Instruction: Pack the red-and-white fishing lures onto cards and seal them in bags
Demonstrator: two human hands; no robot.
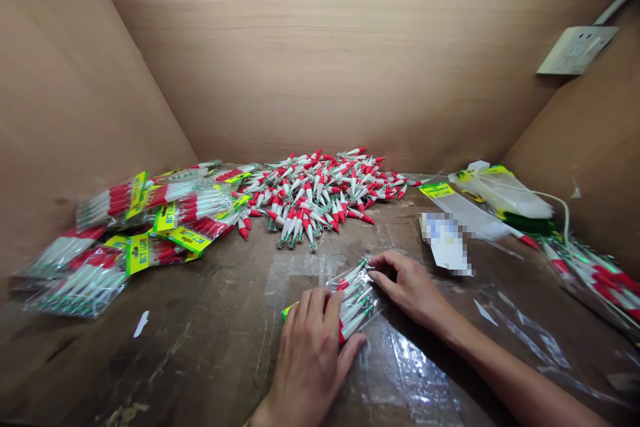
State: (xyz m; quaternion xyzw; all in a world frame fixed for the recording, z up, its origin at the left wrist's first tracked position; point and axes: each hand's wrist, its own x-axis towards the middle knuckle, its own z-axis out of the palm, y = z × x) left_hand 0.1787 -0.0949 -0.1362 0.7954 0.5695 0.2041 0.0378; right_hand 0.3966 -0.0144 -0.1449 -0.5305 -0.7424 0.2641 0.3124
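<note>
On the work surface in front of me lies a clear plastic bag (356,310) with several red-and-white squid jigs in it and a yellow-green header. My left hand (311,340) grips the bag from above, its fingers over the header end and thumb along the near edge. At the bag's far right corner, the thumb and forefinger of my right hand (403,283) pinch the green-hooked end of a squid jig (354,275). That jig's red end is at the bag; whether it is fully inside I cannot tell.
A heap of loose squid jigs (313,193) lies at the back. Filled bags (100,273) are piled at left. Unfilled header bags (505,190) lie at right, near more jigs (600,280) and a paper slip (445,243). A power socket (575,50) hangs on the right.
</note>
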